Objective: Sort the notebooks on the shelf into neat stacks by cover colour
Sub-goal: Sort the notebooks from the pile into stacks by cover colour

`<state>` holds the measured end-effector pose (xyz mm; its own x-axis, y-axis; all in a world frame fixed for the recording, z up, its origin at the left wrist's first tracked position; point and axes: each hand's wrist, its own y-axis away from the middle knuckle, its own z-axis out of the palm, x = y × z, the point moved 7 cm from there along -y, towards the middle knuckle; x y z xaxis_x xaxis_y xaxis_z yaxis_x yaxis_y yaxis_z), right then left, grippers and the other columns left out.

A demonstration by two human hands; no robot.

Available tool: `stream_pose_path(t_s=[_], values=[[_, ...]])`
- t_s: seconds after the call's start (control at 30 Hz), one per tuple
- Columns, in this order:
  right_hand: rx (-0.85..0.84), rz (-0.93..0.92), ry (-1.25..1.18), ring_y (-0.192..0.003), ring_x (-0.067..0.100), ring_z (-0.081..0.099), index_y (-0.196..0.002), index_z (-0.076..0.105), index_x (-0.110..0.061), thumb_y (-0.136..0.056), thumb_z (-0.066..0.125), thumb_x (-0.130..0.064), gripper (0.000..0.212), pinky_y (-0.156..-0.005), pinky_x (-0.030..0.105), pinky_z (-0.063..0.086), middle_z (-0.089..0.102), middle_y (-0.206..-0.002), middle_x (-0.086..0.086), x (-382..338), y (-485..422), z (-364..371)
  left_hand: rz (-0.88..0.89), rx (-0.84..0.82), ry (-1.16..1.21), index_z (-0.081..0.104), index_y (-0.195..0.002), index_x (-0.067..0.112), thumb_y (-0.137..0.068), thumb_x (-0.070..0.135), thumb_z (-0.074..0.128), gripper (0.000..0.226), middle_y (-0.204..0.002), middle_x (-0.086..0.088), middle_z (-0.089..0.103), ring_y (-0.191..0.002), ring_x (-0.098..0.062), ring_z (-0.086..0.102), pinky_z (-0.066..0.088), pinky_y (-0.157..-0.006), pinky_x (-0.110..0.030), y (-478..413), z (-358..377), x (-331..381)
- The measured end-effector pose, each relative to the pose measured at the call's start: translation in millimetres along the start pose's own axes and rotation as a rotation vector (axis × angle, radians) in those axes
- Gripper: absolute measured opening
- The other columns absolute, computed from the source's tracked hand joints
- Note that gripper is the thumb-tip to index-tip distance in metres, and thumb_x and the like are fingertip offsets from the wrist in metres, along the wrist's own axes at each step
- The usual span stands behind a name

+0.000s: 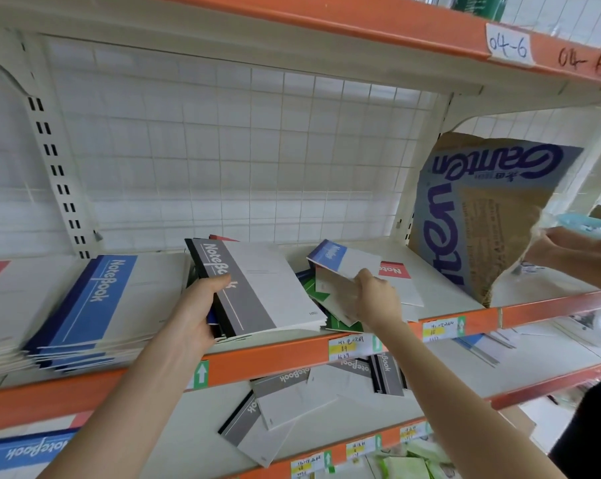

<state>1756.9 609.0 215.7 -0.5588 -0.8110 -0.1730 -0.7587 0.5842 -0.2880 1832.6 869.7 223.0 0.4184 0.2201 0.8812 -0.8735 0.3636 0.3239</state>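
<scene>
The left hand (pixel 195 305) clamps the grey notebooks (pixel 257 288) mid-shelf, steadying them, while the right hand (pixel 378 299) pinches a blue notebook (pixel 340 262) just right, probably bound for the blue stack (pixel 84 299) at left

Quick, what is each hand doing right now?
Left hand: grips the grey notebook.
Right hand: pinches a blue notebook.

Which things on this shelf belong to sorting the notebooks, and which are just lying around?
Job: grey notebooks, gripped by left hand; blue notebook, pinched by right hand; blue stack; red notebook; green notebooks.
Lying about: cardboard sheet; price labels.
</scene>
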Motion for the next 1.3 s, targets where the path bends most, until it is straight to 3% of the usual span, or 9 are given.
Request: stream_pose_path(t_s=[0.17,0.27,0.37,0.47,0.67,0.87,1.03,1.2,1.3], values=[[0.343,-0.487,-0.409,-0.062,0.031,0.068,-0.095,0.066,0.004,-0.08,0.048,0.007,0.024,-0.05,0.031,0.052,0.071,-0.079,0.017,-29,23,-26,0.01,0.03,0.047,0.055,-0.087,0.018,-0.094,0.027,0.054,0.012,-0.083,-0.004,0.061,-0.073,-0.02,0.058,0.045,-0.057,-0.034,-5,7,1],[0.263,-0.789,-0.493,-0.09,0.026,0.066,-0.103,0.061,-0.007,-0.08,0.047,0.007,0.03,-0.081,0.024,0.05,0.07,-0.1,0.017,-56,47,-29,0.006,-0.016,0.044,0.056,-0.09,0.017,-0.093,0.025,0.057,0.009,-0.086,-0.005,0.062,-0.074,-0.02,0.059,0.046,-0.057,-0.035,-6,15,0],[0.136,-0.932,-0.564,-0.102,0.019,0.059,-0.1,0.061,-0.003,-0.088,0.044,-0.006,0.021,-0.088,0.022,0.045,0.067,-0.11,0.016,-74,60,-35,-0.006,-0.041,0.009,0.056,-0.092,0.014,-0.091,0.014,0.058,0.002,-0.086,-0.007,0.062,-0.075,-0.022,0.06,0.047,-0.06,-0.036,-10,15,-3],[0.002,-0.746,-0.564,-0.099,0.021,0.063,-0.099,0.068,0.001,-0.093,0.039,-0.029,0.042,-0.083,0.029,0.048,0.068,-0.111,0.012,-60,40,-26,0.002,-0.021,-0.021,0.054,-0.09,0.017,-0.09,0.011,0.058,0.007,-0.087,-0.007,0.062,-0.075,-0.023,0.06,0.047,-0.059,-0.035,-14,9,-3],[-0.192,-0.041,-0.196,-0.091,0.029,0.057,-0.106,0.054,-0.01,-0.094,0.041,-0.028,0.026,-0.072,0.031,0.045,0.061,-0.095,0.009,-13,-15,21,0.006,-0.015,0.002,0.054,-0.111,0.012,-0.09,0.013,0.059,0.022,-0.09,-0.008,0.064,-0.076,-0.024,0.061,0.046,-0.057,-0.034,-10,2,5],[-0.278,0.222,-0.035,-0.118,0.033,0.043,-0.127,0.045,-0.012,-0.085,0.032,-0.059,0.064,-0.1,0.047,0.032,0.048,-0.129,0.015,-30,-27,40,0.04,0.006,-0.009,0.054,-0.115,0.014,-0.089,0.014,0.059,0.026,-0.085,-0.004,0.064,-0.071,-0.02,0.062,0.048,-0.047,-0.028,-7,-5,13],[-0.342,0.301,0.087,-0.124,0.033,0.039,-0.135,0.037,-0.012,-0.088,0.036,-0.063,0.069,-0.103,0.048,0.029,0.042,-0.136,0.017,-37,-28,39,0.046,0.02,-0.017,0.054,-0.109,0.012,-0.089,0.013,0.058,0.02,-0.082,-0.005,0.063,-0.069,-0.02,0.06,0.046,-0.048,-0.029,-6,-9,14],[-0.33,0.169,0.094,-0.103,0.027,0.057,-0.118,0.054,-0.006,-0.092,0.04,-0.018,0.031,-0.086,0.034,0.048,0.059,-0.11,0.011,-43,-26,31,0.057,0.005,-0.007,0.052,-0.11,0.013,-0.091,0.013,0.056,0.02,-0.082,-0.004,0.061,-0.069,-0.019,0.058,0.043,-0.052,-0.031,-6,-9,16],[-0.248,0.057,0.197,-0.097,0.023,0.061,-0.113,0.053,-0.006,-0.093,0.043,-0.011,0.023,-0.07,0.026,0.046,0.06,-0.102,0.008,-44,-16,19,0.051,-0.011,-0.006,0.052,-0.109,0.013,-0.091,0.013,0.056,0.019,-0.082,-0.004,0.061,-0.069,-0.02,0.058,0.043,-0.053,-0.031,-5,-7,16]])
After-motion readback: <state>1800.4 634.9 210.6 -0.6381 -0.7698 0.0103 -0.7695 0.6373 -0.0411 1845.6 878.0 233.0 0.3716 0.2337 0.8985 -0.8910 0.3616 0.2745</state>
